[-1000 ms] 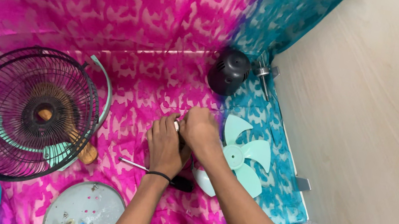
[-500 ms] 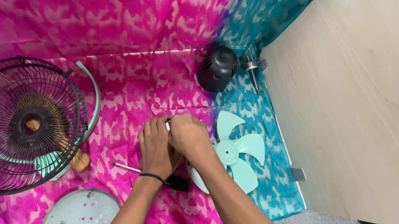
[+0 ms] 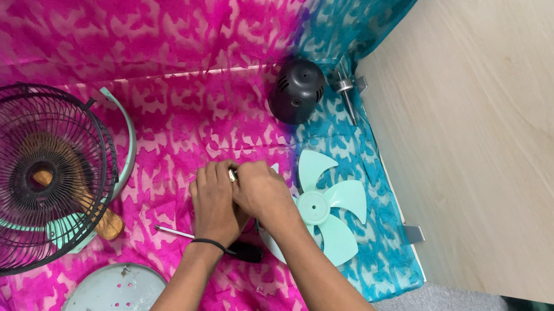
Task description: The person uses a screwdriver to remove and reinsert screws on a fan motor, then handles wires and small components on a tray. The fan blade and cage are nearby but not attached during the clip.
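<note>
Pink-teal cloth surface (image 3: 127, 15): left hand (image 3: 216, 202) & right hand (image 3: 263, 191) pressed together, pinching small metal part (image 3: 232, 175) steady; fan blade (image 3: 321, 209), screwdriver (image 3: 216, 243) nearby.

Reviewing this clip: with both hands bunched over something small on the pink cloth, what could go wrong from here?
1. The left hand and right hand pinch a small metal part; if dropped, it could be hard to spot on the patterned cloth.
2. The screwdriver lies under the left wrist and could be knocked.
3. The fan blade sits against the right forearm; a sweep may push it toward the table edge.
</note>
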